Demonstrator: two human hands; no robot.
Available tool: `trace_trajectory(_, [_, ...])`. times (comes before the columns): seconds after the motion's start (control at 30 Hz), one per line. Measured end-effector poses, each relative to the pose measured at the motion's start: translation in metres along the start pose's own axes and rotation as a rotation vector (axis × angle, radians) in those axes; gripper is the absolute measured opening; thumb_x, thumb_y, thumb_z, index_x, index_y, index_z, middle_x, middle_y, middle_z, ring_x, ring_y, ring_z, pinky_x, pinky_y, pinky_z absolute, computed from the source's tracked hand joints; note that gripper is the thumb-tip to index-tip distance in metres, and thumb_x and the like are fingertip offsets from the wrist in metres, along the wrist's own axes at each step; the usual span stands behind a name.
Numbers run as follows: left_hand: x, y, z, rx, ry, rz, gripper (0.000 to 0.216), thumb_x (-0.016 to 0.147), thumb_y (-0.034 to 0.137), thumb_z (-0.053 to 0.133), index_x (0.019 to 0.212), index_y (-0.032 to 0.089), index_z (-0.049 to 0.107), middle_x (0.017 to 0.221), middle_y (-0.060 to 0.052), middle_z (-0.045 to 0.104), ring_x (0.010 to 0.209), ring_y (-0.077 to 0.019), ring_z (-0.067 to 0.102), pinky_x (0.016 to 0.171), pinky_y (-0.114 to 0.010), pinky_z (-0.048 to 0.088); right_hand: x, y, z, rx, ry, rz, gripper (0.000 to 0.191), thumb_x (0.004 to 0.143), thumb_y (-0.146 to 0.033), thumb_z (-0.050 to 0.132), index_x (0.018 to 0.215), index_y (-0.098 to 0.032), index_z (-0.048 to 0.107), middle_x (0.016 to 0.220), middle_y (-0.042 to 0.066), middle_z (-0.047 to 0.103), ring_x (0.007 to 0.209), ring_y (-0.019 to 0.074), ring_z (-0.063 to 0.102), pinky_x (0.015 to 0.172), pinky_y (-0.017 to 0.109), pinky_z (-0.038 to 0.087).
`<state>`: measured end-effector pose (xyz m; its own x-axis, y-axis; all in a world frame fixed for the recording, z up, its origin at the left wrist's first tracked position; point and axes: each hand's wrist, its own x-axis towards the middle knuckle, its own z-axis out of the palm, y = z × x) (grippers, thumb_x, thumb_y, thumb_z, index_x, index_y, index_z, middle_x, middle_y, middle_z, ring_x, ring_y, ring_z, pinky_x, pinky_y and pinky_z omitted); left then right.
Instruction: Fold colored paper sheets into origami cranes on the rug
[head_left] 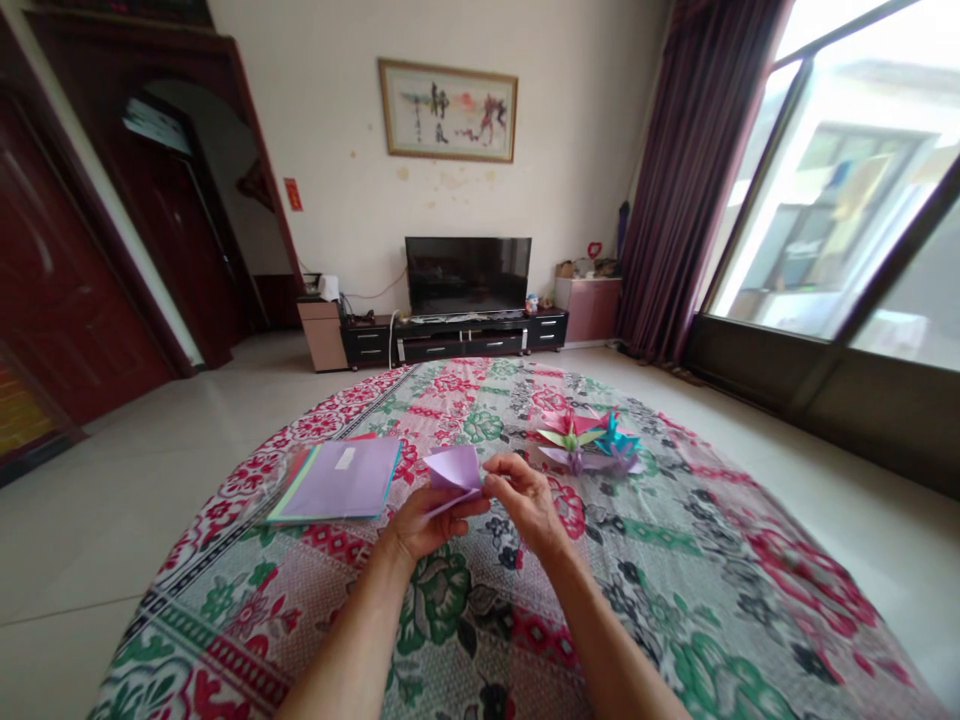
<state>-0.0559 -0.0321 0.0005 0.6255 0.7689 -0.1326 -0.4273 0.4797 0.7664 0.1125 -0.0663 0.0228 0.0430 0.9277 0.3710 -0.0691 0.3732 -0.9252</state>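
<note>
A folded sheet of purple paper is held up over the table, with one flap lifted away from the layer below. My left hand grips it from beneath and the left, fingers closed on its lower edge. At the right edge of the paper, my right hand pinches with thumb and index finger. Whether the right fingertips hold the very corner or only touch it is hard to make out, but they meet at the paper's side.
A stack of coloured paper sheets, purple on top, lies to the left. Several folded paper cranes in pink, green, blue and purple stand to the right. A flowered tablecloth covers the round table. Beyond stands a television.
</note>
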Motion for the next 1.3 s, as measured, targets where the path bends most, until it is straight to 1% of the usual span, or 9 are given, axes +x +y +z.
trace_trajectory(0.13, [0.000,0.000,0.000,-0.011,-0.022,-0.001,0.033,0.074,0.025,0.061,0.103,0.010,0.062,0.101,-0.016,0.068,0.085,-0.0234,0.067,0.050,-0.019,0.047,-0.001,-0.004,0.003,0.094,-0.007,0.074,0.025,0.072,-0.036,0.063,0.089,-0.019,0.062,0.081,0.001,0.062,0.065,0.0122,0.057,0.066,0.026,0.047])
trace_trajectory(0.37, [0.006,-0.002,0.000,-0.008,-0.004,-0.079,0.035,0.079,0.032,0.056,0.105,0.009,0.061,0.101,-0.019,0.067,0.084,-0.0251,0.067,0.045,-0.020,0.046,0.000,0.005,0.001,0.070,0.053,0.166,0.033,0.073,-0.041,0.061,0.096,-0.017,0.061,0.084,0.003,0.063,0.068,0.0140,0.057,0.063,0.026,0.048])
trace_trajectory(0.47, [0.007,-0.002,0.000,-0.020,0.006,-0.090,0.035,0.079,0.029,0.055,0.109,0.010,0.059,0.101,-0.018,0.068,0.084,-0.0244,0.067,0.045,-0.019,0.046,-0.001,0.006,-0.002,0.083,0.007,0.139,0.032,0.076,-0.043,0.058,0.098,-0.019,0.061,0.096,0.006,0.063,0.080,0.0176,0.059,0.069,0.028,0.049])
trace_trajectory(0.6, [0.009,-0.003,-0.003,-0.068,0.054,-0.104,0.036,0.080,0.028,0.053,0.111,0.010,0.058,0.094,-0.016,0.069,0.081,-0.0244,0.068,0.044,-0.019,0.047,-0.001,0.007,0.000,0.040,-0.044,0.064,0.026,0.073,-0.041,0.061,0.086,-0.019,0.067,0.116,0.007,0.058,0.103,0.0233,0.054,0.080,0.031,0.046])
trace_trajectory(0.67, [0.011,-0.004,-0.005,-0.087,0.053,-0.124,0.038,0.079,0.027,0.054,0.113,0.011,0.057,0.094,-0.016,0.069,0.081,-0.0247,0.068,0.044,-0.019,0.048,-0.001,0.009,0.002,0.002,-0.018,0.043,0.025,0.071,-0.041,0.062,0.079,-0.018,0.068,0.109,0.007,0.061,0.098,0.0222,0.054,0.080,0.030,0.045])
trace_trajectory(0.77, [0.014,-0.005,-0.007,-0.126,-0.005,-0.170,0.040,0.081,0.027,0.050,0.118,0.011,0.054,0.094,-0.016,0.069,0.079,-0.0250,0.068,0.042,-0.020,0.048,0.000,0.015,0.003,-0.020,0.022,0.075,0.029,0.071,-0.044,0.061,0.074,-0.015,0.067,0.083,0.005,0.064,0.073,0.0158,0.055,0.065,0.025,0.044])
trace_trajectory(0.9, [0.015,-0.004,-0.010,-0.177,-0.084,-0.203,0.043,0.083,0.027,0.044,0.122,0.010,0.050,0.096,-0.018,0.068,0.081,-0.0270,0.068,0.042,-0.022,0.051,0.001,0.017,0.004,-0.038,0.060,0.134,0.035,0.069,-0.047,0.060,0.075,-0.014,0.066,0.057,-0.001,0.053,0.054,0.0101,0.043,0.052,0.021,0.035])
trace_trajectory(1.07, [0.012,-0.002,-0.011,-0.161,-0.125,-0.209,0.046,0.086,0.034,0.042,0.126,0.013,0.047,0.103,-0.019,0.066,0.083,-0.0287,0.068,0.045,-0.025,0.053,0.002,0.017,0.003,-0.088,0.151,0.183,0.035,0.066,-0.048,0.060,0.070,-0.014,0.063,0.054,-0.003,0.050,0.052,0.0096,0.040,0.049,0.021,0.032])
trace_trajectory(1.3, [0.007,0.003,-0.001,-0.050,-0.013,-0.177,0.043,0.086,0.031,0.043,0.126,0.015,0.048,0.100,-0.016,0.068,0.073,-0.0259,0.069,0.043,-0.025,0.053,0.003,0.029,0.000,-0.133,0.167,0.181,0.034,0.067,-0.048,0.058,0.067,-0.014,0.060,0.054,-0.004,0.047,0.051,0.0084,0.035,0.047,0.020,0.028])
